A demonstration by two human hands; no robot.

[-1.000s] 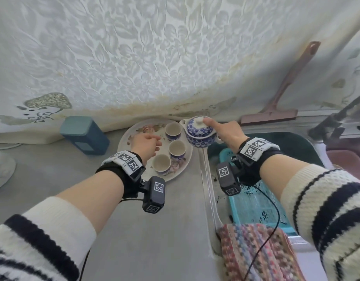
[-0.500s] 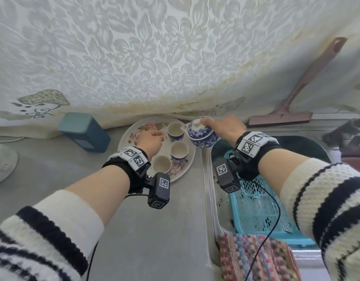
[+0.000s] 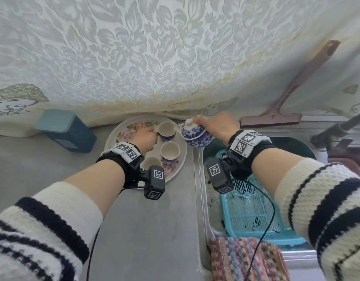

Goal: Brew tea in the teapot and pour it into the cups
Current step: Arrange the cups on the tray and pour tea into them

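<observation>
Right hand: gripping the teapot from its right side, forefinger laid over the lid. The pot is off the bench and tipped left, with its spout at the rim of the far cup. Left hand: fingers curled against the near side of that cup, steadying it on the plate. No stream shows, so I cannot tell whether tea is running.

Step in hand, in my judgement: filling the first of the cups. To do it properly:
- Hold the forefinger down on the lid so it cannot slide off as the pot tips.
- Hold the spout over the cup's mouth and tip slowly.
- Stop short of the brim and level the pot before crossing to the next cup.
- Keep my left fingers below the rim, out of the way of hot tea.

Count:
- Teapot: one, with one lid.
- Cups: three, all on the plate. They are the far cup, the middle cup, which looks empty, and the near cup, partly hidden behind my left wrist band.
- Plate: one, on the bench just left of the sink.
- Beyond these: one blue box and one squeegee at the wall, one teal basket in the sink, and one cloth over its front edge.
</observation>
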